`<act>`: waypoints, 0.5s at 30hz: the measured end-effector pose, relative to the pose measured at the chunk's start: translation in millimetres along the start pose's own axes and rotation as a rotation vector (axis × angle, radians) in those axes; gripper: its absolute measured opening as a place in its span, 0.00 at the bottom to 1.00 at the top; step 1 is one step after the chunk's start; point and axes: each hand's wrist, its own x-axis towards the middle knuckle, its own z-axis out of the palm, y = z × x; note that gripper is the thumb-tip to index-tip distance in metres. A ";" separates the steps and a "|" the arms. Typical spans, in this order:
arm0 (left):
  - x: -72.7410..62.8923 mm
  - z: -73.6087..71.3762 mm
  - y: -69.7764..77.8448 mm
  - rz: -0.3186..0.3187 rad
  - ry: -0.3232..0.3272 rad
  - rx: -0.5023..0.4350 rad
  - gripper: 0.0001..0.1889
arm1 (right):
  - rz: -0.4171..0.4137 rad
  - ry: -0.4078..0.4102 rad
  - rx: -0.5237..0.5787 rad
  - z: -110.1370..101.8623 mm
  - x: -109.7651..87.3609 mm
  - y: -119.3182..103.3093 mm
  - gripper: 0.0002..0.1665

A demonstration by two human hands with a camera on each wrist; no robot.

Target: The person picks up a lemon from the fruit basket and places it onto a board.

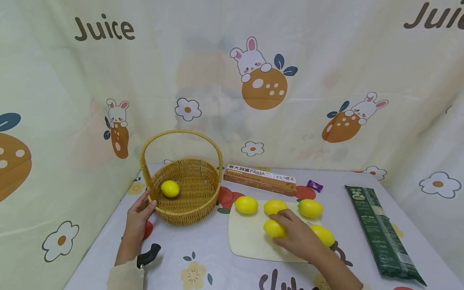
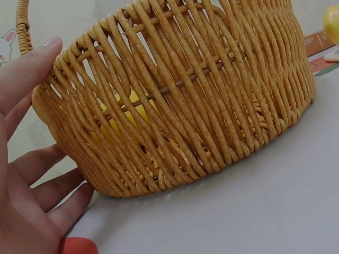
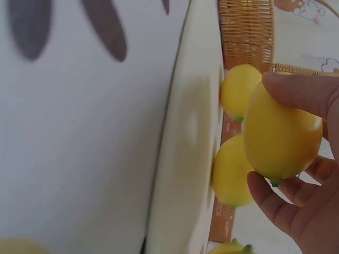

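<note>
My right hand (image 1: 299, 237) grips a yellow lemon (image 3: 280, 129) between thumb and fingers. That lemon is over the pale cutting board (image 1: 250, 245), and the right wrist view shows it raised off the surface. Several other lemons lie on the board, among them one at the left (image 1: 246, 205) and one at the far right corner (image 1: 310, 208). At the left stands a wicker basket (image 1: 192, 213) with a tall handle and a single lemon (image 1: 170, 188) inside. My left hand (image 1: 139, 215) holds its left side, thumb at the rim and fingers against the outer wall.
Behind the board lies a brown and white pasta box (image 1: 259, 179), with a small purple wrapped candy (image 1: 315, 185) to its right. A long dark green packet (image 1: 384, 235) lies at the right of the table. A printed curtain (image 1: 217, 80) hangs behind.
</note>
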 end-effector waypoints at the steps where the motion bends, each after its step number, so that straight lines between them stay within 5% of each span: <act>1: -0.3 0.1 0.2 -0.001 0.001 0.003 0.32 | 0.006 -0.001 0.004 -0.1 -1.2 1.1 0.36; 15: -3.7 -0.6 4.9 -0.040 -0.009 0.052 0.34 | 0.090 -0.056 -0.008 8.5 -9.7 7.3 0.37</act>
